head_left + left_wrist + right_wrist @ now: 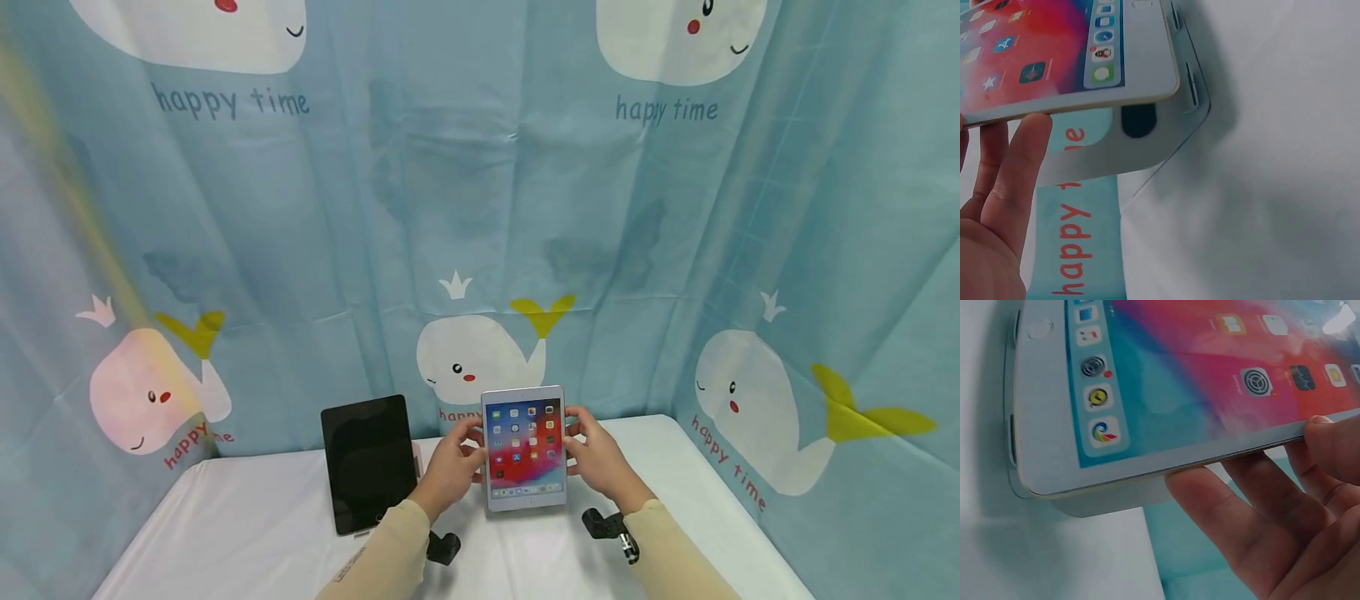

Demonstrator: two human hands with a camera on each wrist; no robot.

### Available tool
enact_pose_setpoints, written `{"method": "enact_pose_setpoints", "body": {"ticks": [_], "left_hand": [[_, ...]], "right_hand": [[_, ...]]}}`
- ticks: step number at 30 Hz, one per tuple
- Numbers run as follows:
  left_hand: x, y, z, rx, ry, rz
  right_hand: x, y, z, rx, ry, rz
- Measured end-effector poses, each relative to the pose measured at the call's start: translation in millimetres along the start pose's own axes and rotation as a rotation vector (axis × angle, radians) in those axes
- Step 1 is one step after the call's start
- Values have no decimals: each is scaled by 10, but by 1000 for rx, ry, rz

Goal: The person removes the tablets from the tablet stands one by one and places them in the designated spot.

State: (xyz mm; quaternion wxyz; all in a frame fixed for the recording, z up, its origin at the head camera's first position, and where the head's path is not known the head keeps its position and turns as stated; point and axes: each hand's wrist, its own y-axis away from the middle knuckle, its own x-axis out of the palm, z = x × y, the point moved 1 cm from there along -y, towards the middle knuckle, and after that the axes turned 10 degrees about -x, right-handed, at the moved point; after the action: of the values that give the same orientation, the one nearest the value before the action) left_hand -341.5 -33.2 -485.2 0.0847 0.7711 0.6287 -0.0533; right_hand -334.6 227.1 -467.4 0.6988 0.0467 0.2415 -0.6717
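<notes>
A white tablet (pixel 525 450) with a lit home screen leans back on a grey stand (pixel 1097 156), whose lower lip hooks in front of the tablet's bottom edge. My left hand (pixel 452 463) holds the tablet by its left side, with fingertips (pixel 1034 128) against the edge from behind. On the opposite side my right hand (pixel 598 457) pinches the edge, thumb at the front rim and fingers behind, as the right wrist view shows. The tablet hides most of the stand in the head view.
A black tablet (pixel 367 467) with a dark screen is propped up to the left, with something pink (pixel 417 457) behind its right edge. White cloth covers the table (pixel 247 517). A blue curtain (pixel 465 192) with printed whales hangs close behind and on both sides.
</notes>
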Motion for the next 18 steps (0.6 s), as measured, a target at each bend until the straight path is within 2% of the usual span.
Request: {"method": "enact_pose_setpoints", "body": {"ticks": [7,12,18], "left_hand": [[-39,53,-75,14,30,52],[-64,120,-155,-1,58,77],[-87,174,-155,-12,118,100]], "right_hand": [[-55,50,135,-6,-16,14],[-80,90,238,-2,-36,17],[-100,174,303,-14,-63,43]]}}
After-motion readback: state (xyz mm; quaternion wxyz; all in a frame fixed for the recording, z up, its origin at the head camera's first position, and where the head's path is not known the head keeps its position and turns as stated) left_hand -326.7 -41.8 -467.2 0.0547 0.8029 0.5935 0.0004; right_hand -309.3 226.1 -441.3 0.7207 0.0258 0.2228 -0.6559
